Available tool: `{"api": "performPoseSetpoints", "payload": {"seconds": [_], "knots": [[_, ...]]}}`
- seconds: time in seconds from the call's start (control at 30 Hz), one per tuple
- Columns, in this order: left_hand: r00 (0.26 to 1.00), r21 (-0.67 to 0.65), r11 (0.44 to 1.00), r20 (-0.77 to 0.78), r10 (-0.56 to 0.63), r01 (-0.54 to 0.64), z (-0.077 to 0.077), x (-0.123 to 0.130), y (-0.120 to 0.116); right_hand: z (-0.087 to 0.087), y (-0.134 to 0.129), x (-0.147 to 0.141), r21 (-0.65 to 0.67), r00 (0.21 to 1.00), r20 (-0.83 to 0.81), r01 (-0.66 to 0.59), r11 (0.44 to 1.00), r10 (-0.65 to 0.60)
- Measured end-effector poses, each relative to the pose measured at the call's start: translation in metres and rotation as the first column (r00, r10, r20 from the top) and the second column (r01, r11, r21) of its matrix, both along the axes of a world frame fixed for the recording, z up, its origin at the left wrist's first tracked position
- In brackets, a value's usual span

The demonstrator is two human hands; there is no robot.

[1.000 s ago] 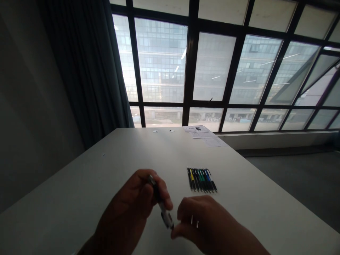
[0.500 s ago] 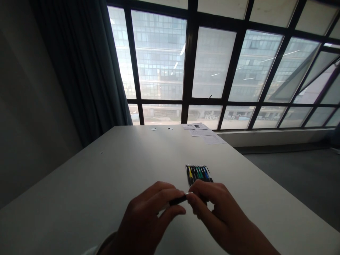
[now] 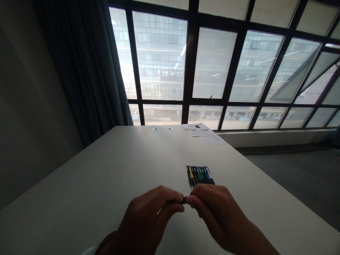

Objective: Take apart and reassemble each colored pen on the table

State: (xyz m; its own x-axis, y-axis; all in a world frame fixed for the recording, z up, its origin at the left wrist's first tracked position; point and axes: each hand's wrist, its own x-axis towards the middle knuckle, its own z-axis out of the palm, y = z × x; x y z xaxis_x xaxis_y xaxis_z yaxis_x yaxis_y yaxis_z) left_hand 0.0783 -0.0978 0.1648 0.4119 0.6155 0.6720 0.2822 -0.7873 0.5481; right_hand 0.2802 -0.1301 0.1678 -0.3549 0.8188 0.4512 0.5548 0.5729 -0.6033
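Two hands meet low in the view over a pale table (image 3: 79, 191), the left hand (image 3: 147, 219) and the right hand (image 3: 220, 212) both closed, each pinching from its own side a short black pen part (image 3: 183, 200) held between their fingertips (image 3: 176, 198) (most of it is buried in the fingers, so its full length cannot be told). Just beyond the right hand, a tight row of pens (image 3: 199, 176) lies side by side on the table, black barrels with yellow, green and blue showing among them. Farther off, near the table's far edge, lie loose sheets of paper (image 3: 203, 131) and two small white discs (image 3: 155, 129). Behind them, a tall gridded window (image 3: 212, 63) looks onto a glass-fronted building (image 3: 159, 56), with a dark curtain (image 3: 82, 71) hanging at its left side and grey carpet (image 3: 292, 184) on the floor to the right.
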Motion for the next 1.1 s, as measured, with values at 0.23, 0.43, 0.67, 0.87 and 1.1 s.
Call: {"api": "performPoseSetpoints", "payload": {"seconds": [0.23, 0.43, 0.67, 0.87, 1.1], "knots": [[0.975, 0.082, 0.997, -0.219, 0.023, -0.005, -0.002, -0.002, 0.006, -0.001, -0.001, -0.004, -0.053, 0.998, -0.049, 0.043, 0.998, -0.045], [0.933, 0.46, 0.887, -0.3, 0.197, -0.039, -0.01, 0.003, 0.01, 0.003, 0.001, -0.01, -0.204, 0.968, -0.163, 0.156, 0.966, -0.19], [0.949, 0.46, 0.887, -0.255, 0.187, -0.051, -0.013, 0.006, 0.005, 0.001, 0.0, -0.009, -0.03, 0.982, -0.131, 0.131, 0.991, -0.134], [0.963, 0.245, 0.968, -0.244, 0.115, -0.053, -0.014, 0.005, 0.006, 0.007, -0.002, 0.0, -0.028, 0.983, -0.178, 0.036, 0.999, -0.041], [0.959, 0.2, 0.976, -0.249, 0.137, -0.087, -0.012, 0.005, 0.004, 0.006, 0.0, 0.0, -0.195, 0.962, -0.245, 0.069, 0.978, -0.117]]}}
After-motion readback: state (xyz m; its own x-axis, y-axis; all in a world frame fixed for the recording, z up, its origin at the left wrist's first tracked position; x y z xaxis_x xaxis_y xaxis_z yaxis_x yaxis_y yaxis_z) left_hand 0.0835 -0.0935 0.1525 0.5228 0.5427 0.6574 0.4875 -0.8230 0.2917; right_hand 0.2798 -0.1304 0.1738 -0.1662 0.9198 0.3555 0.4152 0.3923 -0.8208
